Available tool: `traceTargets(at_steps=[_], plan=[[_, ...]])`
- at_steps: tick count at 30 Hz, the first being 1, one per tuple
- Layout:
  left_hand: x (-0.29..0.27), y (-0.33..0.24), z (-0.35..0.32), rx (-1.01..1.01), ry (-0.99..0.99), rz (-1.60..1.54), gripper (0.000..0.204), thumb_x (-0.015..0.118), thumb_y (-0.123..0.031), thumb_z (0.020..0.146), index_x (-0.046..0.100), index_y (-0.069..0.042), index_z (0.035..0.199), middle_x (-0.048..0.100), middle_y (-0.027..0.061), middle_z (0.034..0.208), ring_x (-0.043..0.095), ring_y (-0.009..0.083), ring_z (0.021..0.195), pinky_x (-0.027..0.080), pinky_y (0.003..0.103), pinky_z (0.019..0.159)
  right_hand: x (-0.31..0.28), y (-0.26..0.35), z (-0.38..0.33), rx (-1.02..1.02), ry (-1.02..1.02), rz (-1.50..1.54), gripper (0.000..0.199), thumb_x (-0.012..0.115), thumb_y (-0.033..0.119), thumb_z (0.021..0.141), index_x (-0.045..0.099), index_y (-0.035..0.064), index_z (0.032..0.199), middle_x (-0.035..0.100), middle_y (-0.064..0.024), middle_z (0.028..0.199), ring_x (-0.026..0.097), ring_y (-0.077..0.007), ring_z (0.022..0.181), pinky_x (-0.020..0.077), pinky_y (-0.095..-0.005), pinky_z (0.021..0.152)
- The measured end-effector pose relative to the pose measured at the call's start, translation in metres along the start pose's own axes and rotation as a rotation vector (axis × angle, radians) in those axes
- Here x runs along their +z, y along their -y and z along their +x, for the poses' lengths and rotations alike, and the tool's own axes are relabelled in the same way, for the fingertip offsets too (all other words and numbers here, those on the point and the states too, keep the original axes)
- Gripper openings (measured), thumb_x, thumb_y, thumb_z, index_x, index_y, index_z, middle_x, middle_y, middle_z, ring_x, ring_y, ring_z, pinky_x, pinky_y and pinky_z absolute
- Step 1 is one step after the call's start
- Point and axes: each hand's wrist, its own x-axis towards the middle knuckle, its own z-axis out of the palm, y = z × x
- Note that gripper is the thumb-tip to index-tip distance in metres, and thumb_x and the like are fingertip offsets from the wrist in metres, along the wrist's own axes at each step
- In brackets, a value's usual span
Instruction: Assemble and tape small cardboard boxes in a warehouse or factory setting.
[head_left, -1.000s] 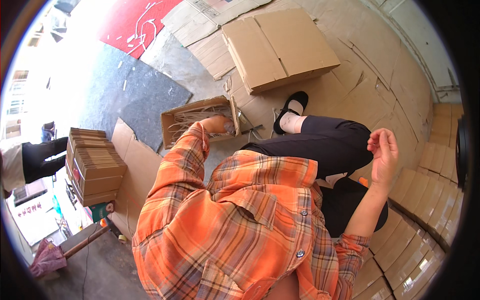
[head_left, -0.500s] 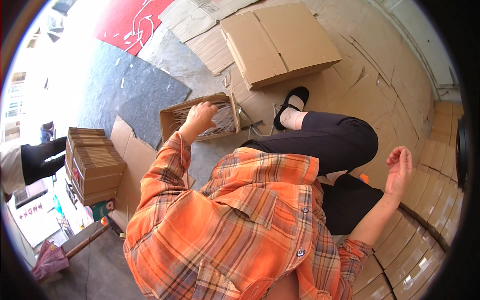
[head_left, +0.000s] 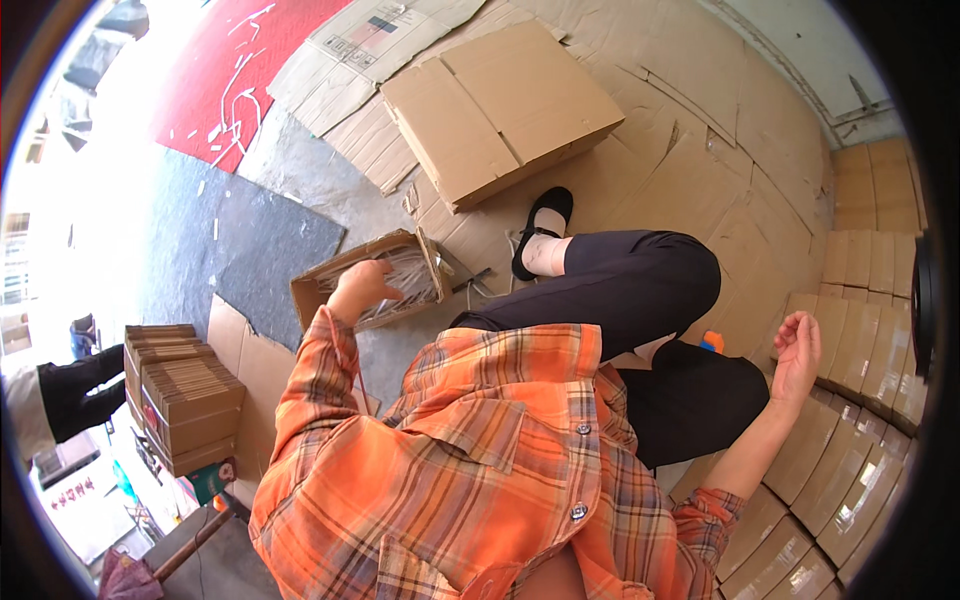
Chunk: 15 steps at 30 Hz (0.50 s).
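Observation:
My left hand point(head_left: 362, 288) is over the near side of a small open carton point(head_left: 302, 300), its thumb and fingers apart. Beneath the fingers lies a tangle of thin whitish strips point(head_left: 412, 278); no strip shows in the hand, though its underside is hidden. My right hand point(head_left: 797, 350) is raised at the right above my bent knee, palm up, with fingers loosely curled and nothing in them. It touches nothing and is nearest to the stacked cartons beside me.
A large closed carton point(head_left: 505, 110) stands ahead on flattened cardboard point(head_left: 690, 190). Taped cartons point(head_left: 840, 470) are stacked at the right. Bundled flat boxes point(head_left: 190, 400) stand at the left, near another person's dark-clothed leg point(head_left: 80, 395). A red mat point(head_left: 225, 80) lies far left.
The view has shifted, so the scene sits further left and lower. My left hand stays over the carton, fingers slightly drawn back toward its near side. My right hand remains raised.

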Motion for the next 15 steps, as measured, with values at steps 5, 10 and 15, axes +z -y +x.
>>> traceTargets(at_steps=[5, 10, 15], plan=[[-0.021, -0.025, -0.009, 0.016, -0.340, -0.329, 0.020, 0.065, -0.015, 0.077, 0.062, -0.004, 0.093, 0.063, 0.0113, 0.082, 0.061, 0.0187, 0.072, 0.050, 0.031, 0.063, -0.001, -0.008, -0.004, 0.007, -0.081, 0.061, 0.015, 0.054, 0.021, 0.093, 0.058, 0.0072, 0.097, 0.058, -0.0009, 0.085, 0.054, -0.0086, 0.075, 0.0428, -0.0213, 0.063], [0.049, 0.019, 0.002, -0.314, -0.021, -1.063, 0.015, 0.063, -0.017, 0.079, 0.064, -0.006, 0.089, 0.063, 0.0126, 0.076, 0.062, 0.0207, 0.068, 0.050, 0.033, 0.061, 0.002, -0.010, -0.004, -0.001, -0.021, 0.064, 0.015, 0.055, 0.021, 0.092, 0.059, 0.0077, 0.098, 0.059, -0.0012, 0.087, 0.055, -0.0088, 0.075, 0.0432, -0.0214, 0.064], [0.028, 0.005, -0.007, -0.002, -0.255, 0.277, 0.023, 0.062, -0.016, 0.075, 0.064, -0.012, 0.097, 0.058, 0.0136, 0.093, 0.059, 0.0327, 0.090, 0.048, 0.044, 0.076, -0.041, -0.015, -0.010, 0.018, -0.080, 0.051, 0.016, 0.055, 0.022, 0.092, 0.059, 0.0078, 0.100, 0.059, -0.0005, 0.087, 0.054, -0.0085, 0.076, 0.0429, -0.0215, 0.066]])
